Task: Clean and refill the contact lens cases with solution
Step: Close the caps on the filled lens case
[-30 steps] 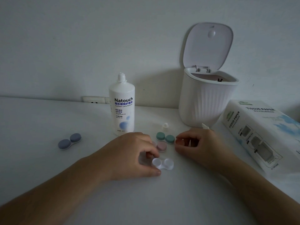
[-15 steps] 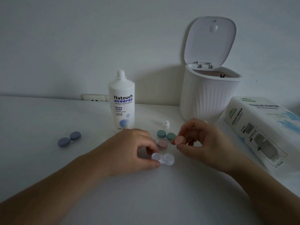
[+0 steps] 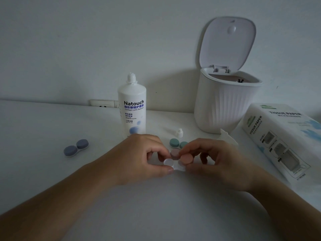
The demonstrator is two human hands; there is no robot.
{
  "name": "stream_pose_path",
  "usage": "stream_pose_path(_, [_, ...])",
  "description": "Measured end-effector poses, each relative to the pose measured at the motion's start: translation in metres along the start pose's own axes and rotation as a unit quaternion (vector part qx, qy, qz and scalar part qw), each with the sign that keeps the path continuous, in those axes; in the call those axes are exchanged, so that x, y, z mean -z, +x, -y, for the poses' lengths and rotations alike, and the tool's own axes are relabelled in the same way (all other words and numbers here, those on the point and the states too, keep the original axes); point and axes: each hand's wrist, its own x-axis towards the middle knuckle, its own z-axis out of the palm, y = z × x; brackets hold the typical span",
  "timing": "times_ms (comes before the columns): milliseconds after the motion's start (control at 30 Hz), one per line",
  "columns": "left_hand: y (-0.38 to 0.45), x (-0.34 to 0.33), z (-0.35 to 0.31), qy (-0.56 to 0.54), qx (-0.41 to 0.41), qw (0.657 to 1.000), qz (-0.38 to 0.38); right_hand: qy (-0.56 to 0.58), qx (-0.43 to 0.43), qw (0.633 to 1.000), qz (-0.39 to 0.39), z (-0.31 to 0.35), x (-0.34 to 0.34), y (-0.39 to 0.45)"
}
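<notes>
My left hand (image 3: 139, 159) pinches the left well of a white lens case (image 3: 169, 162) lying on the table. My right hand (image 3: 213, 162) pinches a pink cap (image 3: 186, 160) and holds it on the case's right well. A second pink cap (image 3: 175, 153) lies just behind the case. A green-capped case (image 3: 177, 143) sits further back, and a blue-capped case (image 3: 76, 147) lies at the left. The white solution bottle (image 3: 132, 110) stands uncapped behind my left hand, with its small cap (image 3: 179, 132) to the right.
A white ribbed bin (image 3: 224, 105) with its lid up stands at the back right. A tissue paper pack (image 3: 284, 141) lies along the right side. A wall socket (image 3: 104, 103) sits behind the bottle. The white table (image 3: 43, 127) reaches the wall.
My right hand lifted a pink cap from beside the green-capped case and brought it down left onto the white case's right well. My left hand kept its hold on the case.
</notes>
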Motion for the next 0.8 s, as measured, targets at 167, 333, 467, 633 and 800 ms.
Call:
stream_pose_path(167, [-0.0009, -0.0007, 0.0003, -0.036, 0.043, 0.998, 0.006, -0.008, 0.002, 1.000, 0.017, -0.0014, -0.0006, 0.0005])
stream_pose_path(333, [-0.0012, -0.0012, -0.0004, -0.085, 0.059, 0.995, 0.006, 0.015, -0.001, 1.000, 0.010, -0.0021, -0.0001, 0.0014])
stream_pose_path(467, [-0.0020, -0.0007, -0.0020, -0.098, 0.061, 0.993, -0.007, 0.028, -0.006, 1.000, 0.012, -0.0011, -0.0003, 0.0016])
stream_pose_path(633, [-0.0026, 0.0009, -0.0048, -0.105, 0.047, 0.993, -0.013, 0.034, -0.018, 0.999, 0.020, 0.0024, -0.0006, 0.0007])
stream_pose_path(800, [-0.0030, 0.0003, -0.0071, -0.103, 0.043, 0.994, -0.010, 0.009, -0.046, 0.999, 0.019, 0.0047, -0.0053, 0.0016])
